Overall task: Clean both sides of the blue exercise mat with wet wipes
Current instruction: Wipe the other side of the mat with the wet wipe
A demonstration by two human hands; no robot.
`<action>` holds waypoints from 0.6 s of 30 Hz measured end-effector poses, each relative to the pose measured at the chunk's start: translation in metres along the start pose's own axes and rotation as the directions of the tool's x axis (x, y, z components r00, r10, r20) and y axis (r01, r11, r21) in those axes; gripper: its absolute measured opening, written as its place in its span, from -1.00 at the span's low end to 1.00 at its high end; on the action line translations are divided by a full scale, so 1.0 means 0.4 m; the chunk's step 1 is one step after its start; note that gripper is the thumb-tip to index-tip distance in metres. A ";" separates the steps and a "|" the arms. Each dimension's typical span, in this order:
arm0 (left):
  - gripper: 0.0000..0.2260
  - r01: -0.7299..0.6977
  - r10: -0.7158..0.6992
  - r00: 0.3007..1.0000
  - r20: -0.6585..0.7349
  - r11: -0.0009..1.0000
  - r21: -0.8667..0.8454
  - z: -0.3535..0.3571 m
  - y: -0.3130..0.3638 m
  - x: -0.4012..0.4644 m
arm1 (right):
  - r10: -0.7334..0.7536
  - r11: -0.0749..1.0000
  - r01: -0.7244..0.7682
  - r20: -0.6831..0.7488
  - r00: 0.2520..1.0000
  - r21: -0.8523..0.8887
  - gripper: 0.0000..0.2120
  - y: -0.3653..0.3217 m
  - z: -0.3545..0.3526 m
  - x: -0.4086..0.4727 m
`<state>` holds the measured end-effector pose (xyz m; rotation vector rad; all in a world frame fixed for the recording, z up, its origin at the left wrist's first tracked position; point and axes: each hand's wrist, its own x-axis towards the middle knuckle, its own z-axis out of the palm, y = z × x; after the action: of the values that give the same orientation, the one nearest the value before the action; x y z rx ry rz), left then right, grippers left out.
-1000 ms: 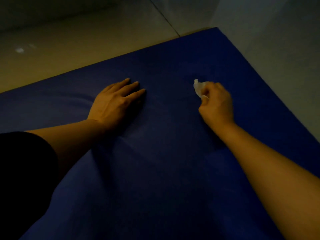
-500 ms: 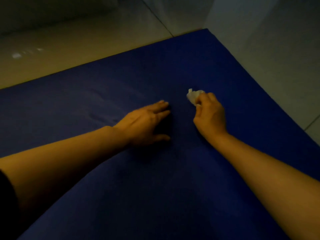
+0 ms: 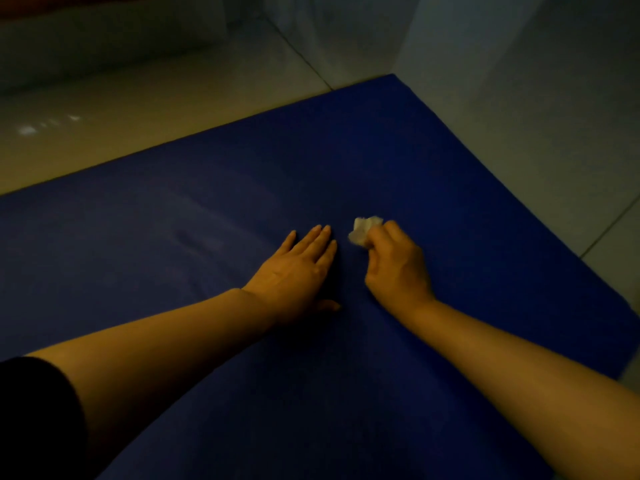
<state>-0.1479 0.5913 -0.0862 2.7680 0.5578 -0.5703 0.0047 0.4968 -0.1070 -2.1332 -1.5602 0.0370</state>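
Observation:
The blue exercise mat [image 3: 398, 161] lies flat on the floor and fills most of the view, its far corner at the upper right. My left hand [image 3: 298, 271] rests flat on the mat with straight fingers, palm down. Just to its right, my right hand [image 3: 394, 268] grips a crumpled white wet wipe [image 3: 363, 230] and holds it against the mat surface. The two hands are a few centimetres apart near the middle of the mat.
Pale tiled floor [image 3: 156, 98] surrounds the mat on the far side and to the right. A low wall or ledge [image 3: 104, 39] runs along the far left. The room is dim.
My left hand slid right across the mat until it lay close beside the right hand. My right hand with the wipe drew back toward me and slightly left.

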 end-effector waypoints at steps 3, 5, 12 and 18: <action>-0.22 0.001 -0.001 1.000 -0.018 1.000 -0.007 0.005 0.013 -0.010 | -0.161 0.985 0.152 0.110 0.981 0.083 -0.76 -0.053 -0.012 -0.079; -0.27 0.004 -0.004 1.000 -0.005 1.000 -0.004 0.003 0.021 -0.015 | -0.194 0.980 0.186 0.138 0.971 0.073 -0.85 -0.041 -0.030 -0.081; -0.41 0.018 -0.019 1.000 -0.025 0.999 -0.027 0.014 0.071 -0.043 | 0.180 0.982 -0.179 0.001 0.984 -0.063 -0.80 0.065 -0.051 -0.015; -0.46 0.010 -0.010 1.000 -0.015 1.000 -0.009 0.004 0.110 -0.057 | -0.113 0.988 0.096 0.147 0.983 0.119 -0.67 -0.011 -0.064 -0.145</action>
<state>-0.1494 0.5444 -0.0706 2.7647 0.5767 -0.5477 -0.0115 0.4361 -0.0979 -1.9995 -1.7139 0.2524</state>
